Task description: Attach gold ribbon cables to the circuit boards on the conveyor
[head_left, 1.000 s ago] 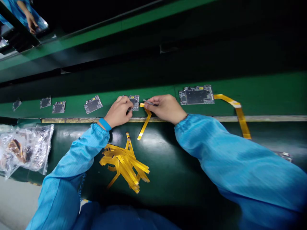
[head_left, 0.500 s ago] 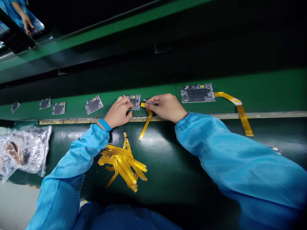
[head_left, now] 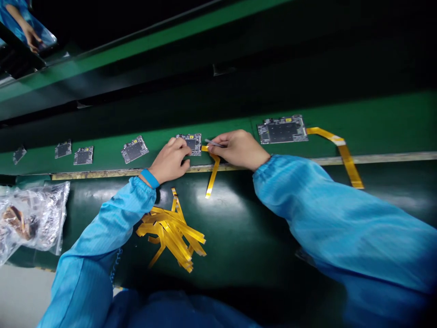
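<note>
My left hand [head_left: 171, 159], with a blue band at its wrist, has curled fingers gripping the left part of a dark circuit board [head_left: 194, 144]. The board lies on the green belt, partly hidden by those fingers. At its right edge my right hand [head_left: 239, 148] is closed in a pinch. A slim grey tool [head_left: 214, 143], perhaps tweezers, sticks out from the pinch. Just under the fingertips is a yellow flex cable [head_left: 213, 175], its upper end close to the board's edge and its tail hanging over the ledge. Whether cable and board are joined, I cannot tell.
To the right lies another circuit board [head_left: 282, 130] with a flex cable [head_left: 348, 159] at its edge. Several boards [head_left: 134, 149] sit leftward. Nearer me are a pile of flex cables [head_left: 174, 232] and a clear plastic bag [head_left: 51, 218]. Another person's hand [head_left: 31, 37] shows top left.
The flex cable's tail has swung slightly to the right, and its upper end now sits against my right fingertips. Both hands stay at the same board; the view has shifted a little.
</note>
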The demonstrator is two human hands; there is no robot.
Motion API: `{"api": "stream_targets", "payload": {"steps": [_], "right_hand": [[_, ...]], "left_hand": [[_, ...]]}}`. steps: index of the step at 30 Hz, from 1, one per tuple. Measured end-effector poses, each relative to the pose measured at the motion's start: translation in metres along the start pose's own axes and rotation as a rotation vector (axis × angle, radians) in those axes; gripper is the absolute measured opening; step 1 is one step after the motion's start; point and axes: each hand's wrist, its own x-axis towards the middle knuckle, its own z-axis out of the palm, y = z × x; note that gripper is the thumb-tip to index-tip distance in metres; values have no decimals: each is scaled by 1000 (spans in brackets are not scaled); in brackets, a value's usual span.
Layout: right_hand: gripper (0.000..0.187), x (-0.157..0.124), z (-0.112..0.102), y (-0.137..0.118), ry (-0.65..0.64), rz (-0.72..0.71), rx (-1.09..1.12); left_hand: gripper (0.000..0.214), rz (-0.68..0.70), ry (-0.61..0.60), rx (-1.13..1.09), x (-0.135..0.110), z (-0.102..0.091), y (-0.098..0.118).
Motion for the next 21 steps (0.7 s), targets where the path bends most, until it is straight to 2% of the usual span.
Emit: {"api": "stream_targets", "payload": {"steps": [8,15,21], "right_hand": [[24,11,-14,9,-123,-4,16],[14,11,-21,6,-145,73,-38],[18,7,-25,8,-131,91,-18]], "left_hand": [[28,30,-22,45,4,4,9],[42,21,-75,98,6,8,20],[51,-11,-119,177,10,6,37]]}}
